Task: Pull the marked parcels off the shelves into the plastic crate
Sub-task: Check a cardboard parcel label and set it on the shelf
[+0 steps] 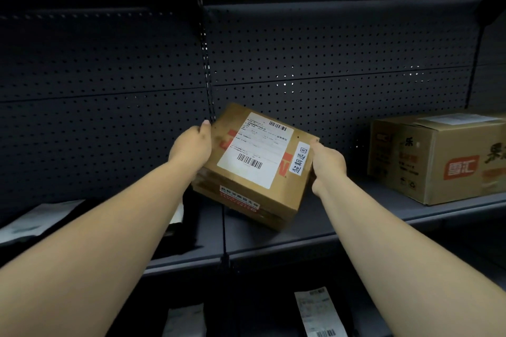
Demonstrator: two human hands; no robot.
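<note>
My left hand [191, 146] and right hand [327, 163] squeeze the tipped brown box [254, 164] in the middle, above the shelf [273, 232], and it could slip if I let go.

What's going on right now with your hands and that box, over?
Left hand and right hand grip the marked parcel by its sides. Parcel tilted above the shelf. Crate not in view. Path toward me clear.
</note>
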